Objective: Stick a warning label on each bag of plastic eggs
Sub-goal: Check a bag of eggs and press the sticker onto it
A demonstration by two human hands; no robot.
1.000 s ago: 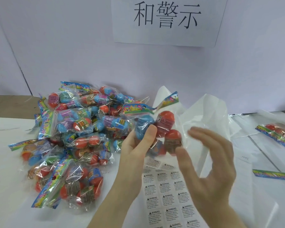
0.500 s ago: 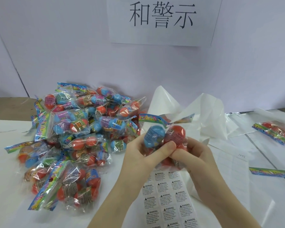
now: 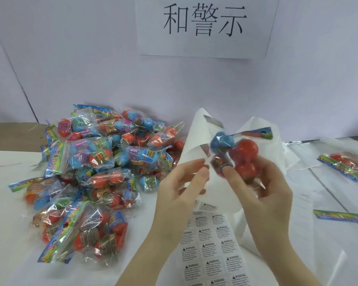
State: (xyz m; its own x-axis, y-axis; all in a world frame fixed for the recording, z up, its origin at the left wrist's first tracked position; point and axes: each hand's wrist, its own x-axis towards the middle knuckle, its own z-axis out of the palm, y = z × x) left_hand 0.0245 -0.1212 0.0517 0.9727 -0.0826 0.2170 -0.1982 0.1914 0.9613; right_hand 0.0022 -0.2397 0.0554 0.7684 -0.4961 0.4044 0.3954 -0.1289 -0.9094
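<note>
My right hand (image 3: pixel 262 195) grips a clear bag of plastic eggs (image 3: pixel 236 155), with a blue egg on top and red ones below, held up above the table. Its colourful header card points up and right. My left hand (image 3: pixel 182 186) hovers just left of the bag with fingers loosely spread, holding nothing. A sheet of white warning labels (image 3: pixel 213 250) lies on the table under my wrists. One label at the sheet's top edge is curled up.
A large pile of egg bags (image 3: pixel 95 176) covers the table's left half. Crumpled white paper (image 3: pixel 196 139) stands behind my hands. One egg bag (image 3: pixel 343 164) lies far right, with a loose header strip (image 3: pixel 339 216) nearer me. A wall with a printed sign rises behind.
Both hands gripped the bag together half a second ago. My left hand has since let go and drawn back left, while my right hand lifted the bag and turned it.
</note>
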